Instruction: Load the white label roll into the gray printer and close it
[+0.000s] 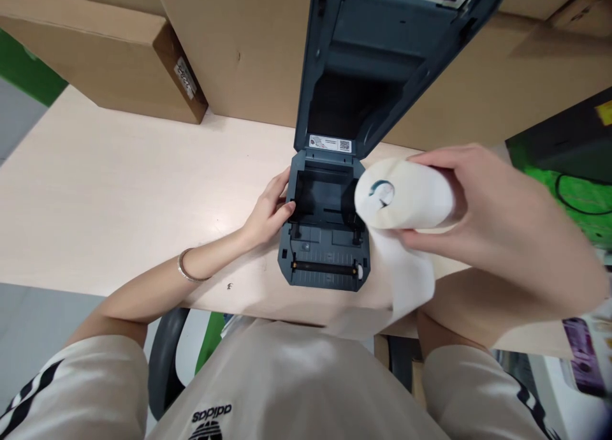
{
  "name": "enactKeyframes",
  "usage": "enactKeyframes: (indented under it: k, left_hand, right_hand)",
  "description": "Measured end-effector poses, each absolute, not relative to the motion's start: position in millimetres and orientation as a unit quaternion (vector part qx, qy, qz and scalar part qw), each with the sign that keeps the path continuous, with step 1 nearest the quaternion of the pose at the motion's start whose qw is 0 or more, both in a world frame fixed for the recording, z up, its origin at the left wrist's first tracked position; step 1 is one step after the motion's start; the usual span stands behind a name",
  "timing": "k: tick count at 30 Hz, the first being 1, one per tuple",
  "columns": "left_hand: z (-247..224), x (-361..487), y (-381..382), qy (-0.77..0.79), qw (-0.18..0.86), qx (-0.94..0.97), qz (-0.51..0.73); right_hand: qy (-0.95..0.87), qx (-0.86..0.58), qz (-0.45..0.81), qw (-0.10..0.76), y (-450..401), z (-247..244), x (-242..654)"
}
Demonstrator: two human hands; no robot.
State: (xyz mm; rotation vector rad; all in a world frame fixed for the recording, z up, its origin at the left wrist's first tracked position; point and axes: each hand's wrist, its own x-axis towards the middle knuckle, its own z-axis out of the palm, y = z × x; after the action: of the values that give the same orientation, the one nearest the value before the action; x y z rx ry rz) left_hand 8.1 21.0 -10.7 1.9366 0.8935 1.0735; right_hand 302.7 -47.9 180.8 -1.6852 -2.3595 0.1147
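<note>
A dark grey label printer [329, 236] stands on the table with its lid [373, 70] tipped up and back, so its roll bay and black roller show. My left hand [270, 213] grips the printer's left side wall, thumb over the rim and fingertips partly hidden behind it. To the right of the bay, my right hand [459, 204] is closed around a thick roll of white label paper [415, 194], its hollow core facing the printer. A loose strip of paper [411, 274] hangs from the roll, curling down toward the table's front edge.
The pale tabletop [119, 191] stretches out to the left. A cardboard box [105, 57] lies at the back left, and tall brown board [239, 51] stands behind the printer. Right of my arm are a green surface with a black cable [574, 207] and a purple item [584, 357].
</note>
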Motion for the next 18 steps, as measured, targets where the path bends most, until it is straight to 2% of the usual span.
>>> enactKeyframes:
  k: [7, 18]
  left_hand:
    - [-12, 9, 21, 0.342, 0.369, 0.751, 0.428]
    - [-13, 10, 21, 0.343, 0.379, 0.740, 0.438]
  right_hand:
    - [-0.734, -0.678, 0.018, 0.023, -16, 160, 326]
    - [-0.747, -0.655, 0.109, -0.009, 33, 104, 327]
